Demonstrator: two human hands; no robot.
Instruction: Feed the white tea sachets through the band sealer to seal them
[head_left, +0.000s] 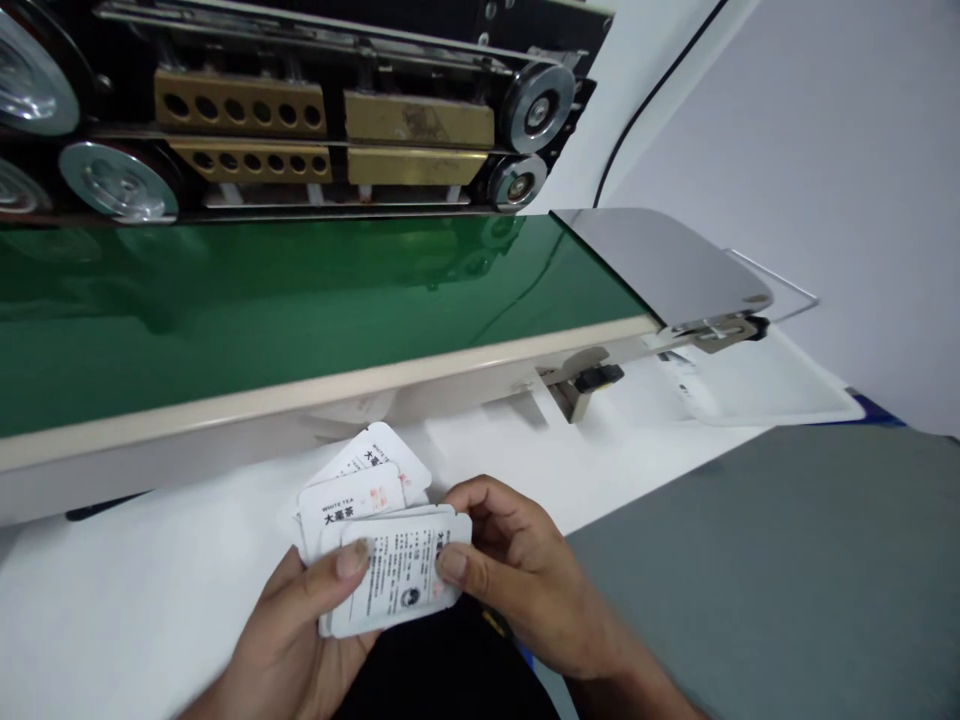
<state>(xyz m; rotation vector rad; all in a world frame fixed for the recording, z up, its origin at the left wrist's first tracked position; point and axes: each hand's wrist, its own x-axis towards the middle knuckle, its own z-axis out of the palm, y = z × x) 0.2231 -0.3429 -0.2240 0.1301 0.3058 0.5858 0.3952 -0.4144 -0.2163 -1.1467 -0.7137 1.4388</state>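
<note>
Several small white packets (401, 570) printed with black text, some reading "WHITE TEA", are fanned out at the lower middle of the head view. My left hand (307, 630) grips the stack from the left, its thumb across the front packet and its other fingers mostly behind. At the right edge of the same packets is my right hand (525, 570), with its thumb pressed on the front one and its fingers curled behind the edge. The packets overlap at different angles, and those at the back lean up to the left.
Beyond my hands runs a green conveyor belt (300, 310) with a pale front rail. Behind it stand brass blocks (420, 120) and metal wheels (538, 108). A metal end plate (660, 260), black knob (598, 377) and white tray (780, 385) are at the right.
</note>
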